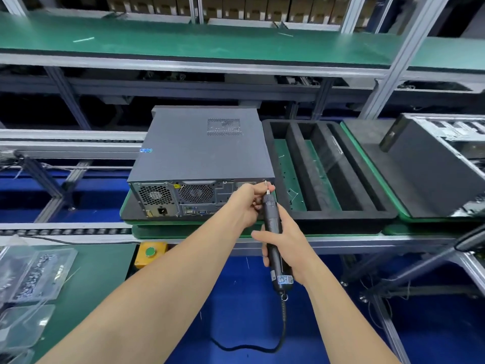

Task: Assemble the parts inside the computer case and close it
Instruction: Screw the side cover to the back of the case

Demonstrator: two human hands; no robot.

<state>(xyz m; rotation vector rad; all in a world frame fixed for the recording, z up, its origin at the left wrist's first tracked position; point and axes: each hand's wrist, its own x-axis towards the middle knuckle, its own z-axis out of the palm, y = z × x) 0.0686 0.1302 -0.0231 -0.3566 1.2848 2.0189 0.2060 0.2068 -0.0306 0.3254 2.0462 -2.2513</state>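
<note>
We see the computer case point(202, 148) lying flat on a green pallet point(162, 229) on the line. Its cover is on and its rear panel, with fan grilles and ports, faces us. Our right hand point(283, 243) is wrapped around the body of the electric screwdriver point(271, 219). Our left hand point(249, 203), the nearer of the two to the case, pinches the tool's front end just behind the bit point(266, 185). The tool's long axis runs from low near us, up and away, leaning slightly left, so it points at the case instead of lying along it. The bit sits at the upper right corner of the rear panel, just under the cover's edge. We cannot tell whether it is seated in a screw or only beside one. We judge that the coming move depends on keeping that axis square to the rear panel at this corner. A black foam tray point(341, 219) lies just right of the case.
</note>
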